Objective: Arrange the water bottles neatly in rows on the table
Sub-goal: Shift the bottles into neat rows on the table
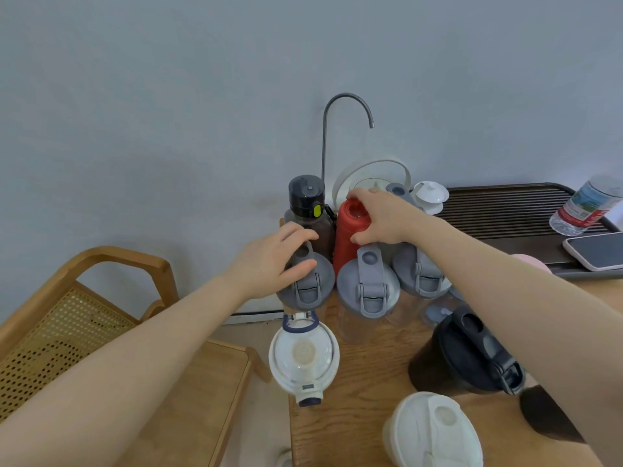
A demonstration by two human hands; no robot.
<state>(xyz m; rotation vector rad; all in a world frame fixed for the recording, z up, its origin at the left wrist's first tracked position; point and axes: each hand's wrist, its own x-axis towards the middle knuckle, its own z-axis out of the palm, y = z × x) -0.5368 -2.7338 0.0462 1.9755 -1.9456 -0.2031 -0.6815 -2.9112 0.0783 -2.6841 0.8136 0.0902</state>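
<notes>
Right hand (381, 215) grip wraps the red bottle (349, 237) top; left hand (278, 261) relaxed.

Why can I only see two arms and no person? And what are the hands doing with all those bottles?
The camera sits on the person's head and looks down, so you see only their arms. On the wooden table stand many bottles, seen from above. The right hand grips the top of a red bottle. The left hand rests on the grey-lidded bottle at the left end of a row of three; a dark bottle with a black cap stands behind it. Nearer you are a white-lidded bottle and a black shaker. A phone lies at the right.
</notes>
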